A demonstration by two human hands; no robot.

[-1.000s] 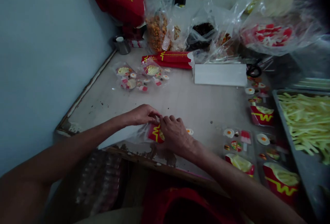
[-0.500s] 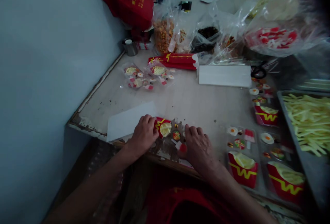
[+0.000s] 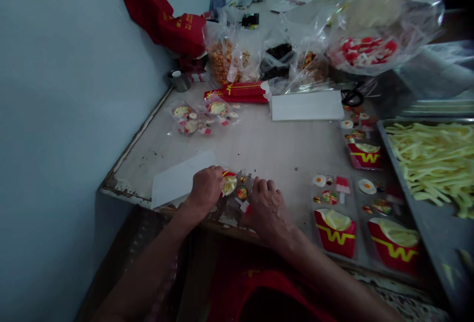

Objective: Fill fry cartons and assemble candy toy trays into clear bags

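Note:
My left hand and my right hand press down on the two ends of a clear plastic packet at the table's near edge. The packet holds a small red fries box with a yellow W and little candy pieces. A flat white sheet lies just left of my left hand. Two filled packets lie further back on the left.
Red W fries boxes with candy sets lie at the right. A metal tray of pale yellow strips stands at the far right. A white block, a red carton stack, plastic bags and a red bag sit behind.
My hands moved apart from the red box and now press the packet's two ends flat. The white sheet has come into view left of my left hand. The view shifted slightly.

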